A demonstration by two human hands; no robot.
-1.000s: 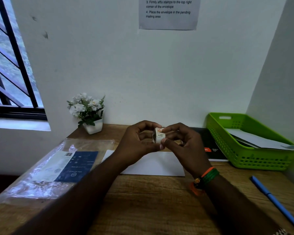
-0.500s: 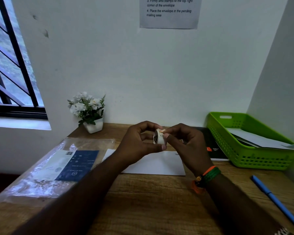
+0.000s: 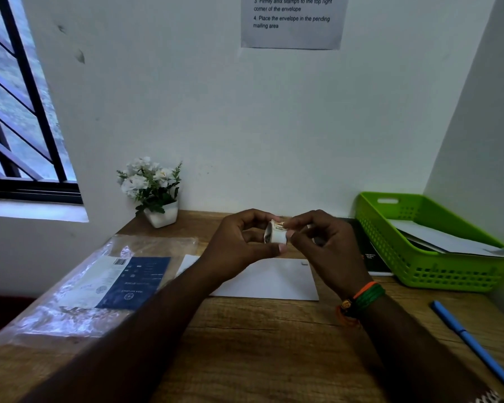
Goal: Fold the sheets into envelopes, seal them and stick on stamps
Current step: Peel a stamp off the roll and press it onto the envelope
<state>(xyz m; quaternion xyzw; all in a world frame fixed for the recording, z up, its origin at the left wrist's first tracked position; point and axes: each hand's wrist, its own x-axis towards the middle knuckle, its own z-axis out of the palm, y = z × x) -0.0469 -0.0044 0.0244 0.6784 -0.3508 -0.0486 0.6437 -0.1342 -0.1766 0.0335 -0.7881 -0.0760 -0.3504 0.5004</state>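
Observation:
A small white roll of stamps point(image 3: 277, 234) is held up above the desk between both hands. My left hand point(image 3: 239, 247) grips the roll with thumb below and fingers curled over it. My right hand point(image 3: 326, 245) pinches the roll's top edge, where an orange-printed stamp shows. A white envelope point(image 3: 277, 279) lies flat on the wooden desk point(image 3: 259, 344) under the hands, partly hidden by my left forearm.
A green basket point(image 3: 419, 269) holding white envelopes stands at the right. A black notebook point(image 3: 371, 254) lies beside it. A blue pen point(image 3: 474, 344) lies at the front right. A clear plastic packet point(image 3: 99, 283) lies left, a white flower pot point(image 3: 157, 199) at the back.
The roll has turned slightly in my fingers, and my right fingertips have shifted onto its top edge. Both hands stay in nearly the same place.

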